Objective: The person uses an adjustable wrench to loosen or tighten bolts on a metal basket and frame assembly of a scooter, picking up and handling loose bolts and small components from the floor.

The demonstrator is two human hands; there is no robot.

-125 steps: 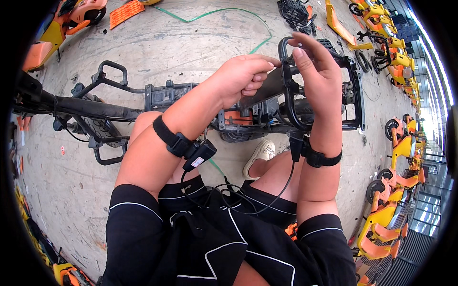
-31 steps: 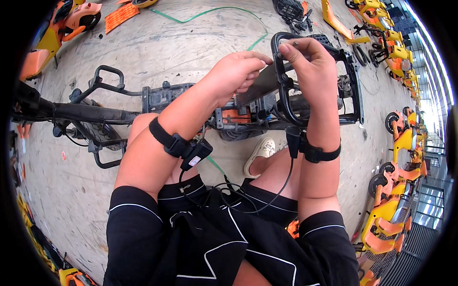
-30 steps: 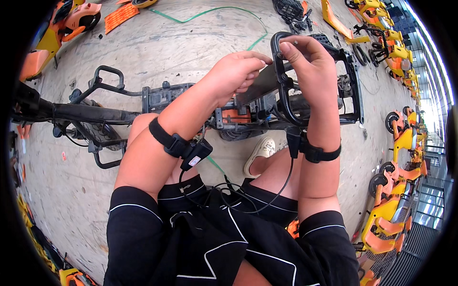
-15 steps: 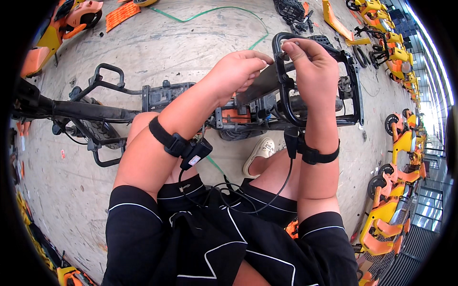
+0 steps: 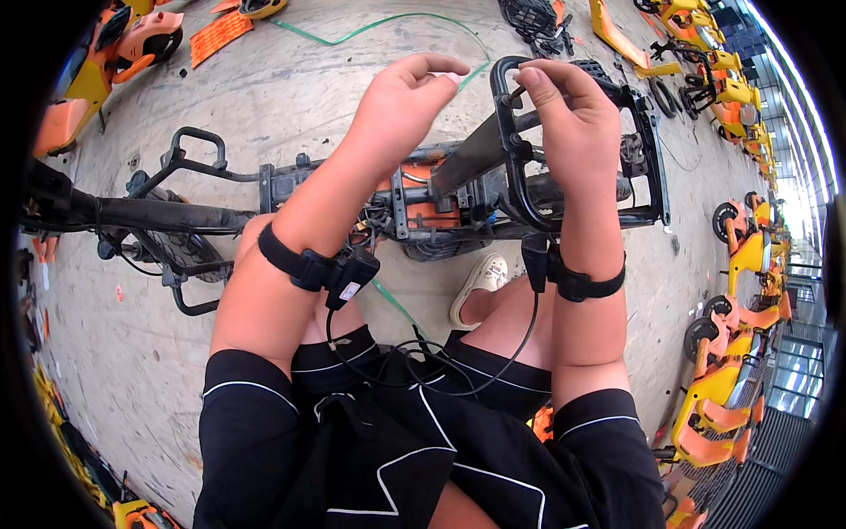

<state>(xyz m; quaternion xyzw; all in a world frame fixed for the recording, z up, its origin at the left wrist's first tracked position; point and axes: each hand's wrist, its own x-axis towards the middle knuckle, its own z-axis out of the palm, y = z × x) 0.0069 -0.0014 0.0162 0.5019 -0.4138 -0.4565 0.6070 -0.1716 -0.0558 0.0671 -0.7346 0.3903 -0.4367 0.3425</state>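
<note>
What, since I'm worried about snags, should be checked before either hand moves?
1. Left hand clear of the black tubular loop: ok, a gap shows.
2. Right hand gripping the loop: cannot tell; it is at the upper part.
3. Forearm straps wrapped round both forearms: ok.
4. Black cable clear of the lap: not ok, it loops across.
5. Shoe apart from the green strap: ok.

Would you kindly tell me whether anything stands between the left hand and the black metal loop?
Nothing visible does. The left hand is apart from the black metal loop, and only grey floor and a green strap on it show between them. The right hand is at the loop.
</note>
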